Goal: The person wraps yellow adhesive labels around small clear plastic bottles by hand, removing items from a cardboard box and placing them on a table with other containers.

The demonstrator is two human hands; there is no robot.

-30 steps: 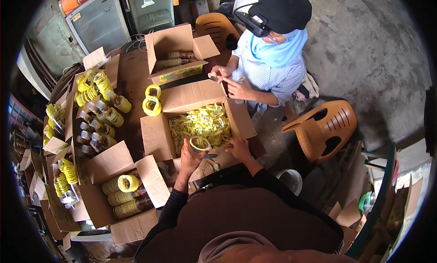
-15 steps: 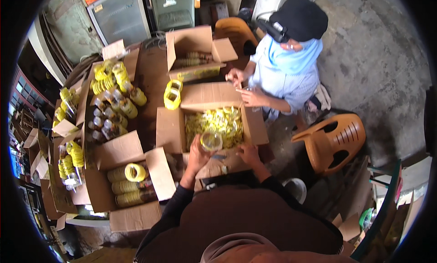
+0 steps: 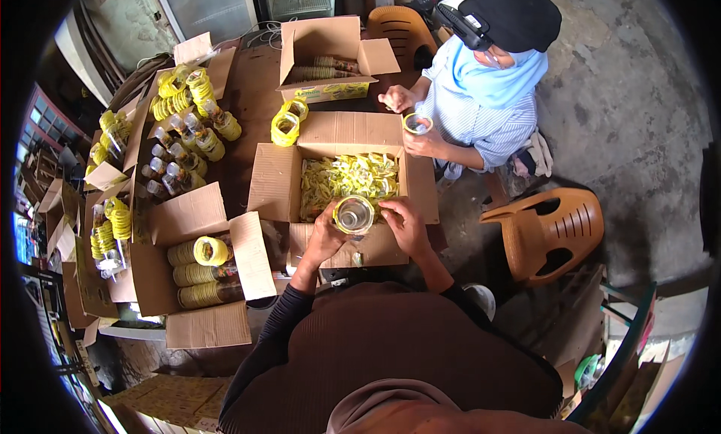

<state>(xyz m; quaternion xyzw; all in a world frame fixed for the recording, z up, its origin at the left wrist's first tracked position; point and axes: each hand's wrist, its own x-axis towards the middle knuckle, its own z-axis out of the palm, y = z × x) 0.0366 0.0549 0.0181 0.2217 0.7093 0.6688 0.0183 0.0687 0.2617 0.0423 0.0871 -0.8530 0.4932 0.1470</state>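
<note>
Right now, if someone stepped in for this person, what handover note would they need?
Left hand and right hand together hold a clear jar with a yellow band above the open box of yellow labels.
Done: banded jars lie in the box at the left.
Left: plain bottles stand on the table's far left.
A co-worker opposite holds another jar.

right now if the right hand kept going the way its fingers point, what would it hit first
Probably the round container the right hand already touches; past it, the left hand. Depth is hard to judge.

Even daylight, soft shadows, sharp centre, fisheye bending and black rim.
</note>
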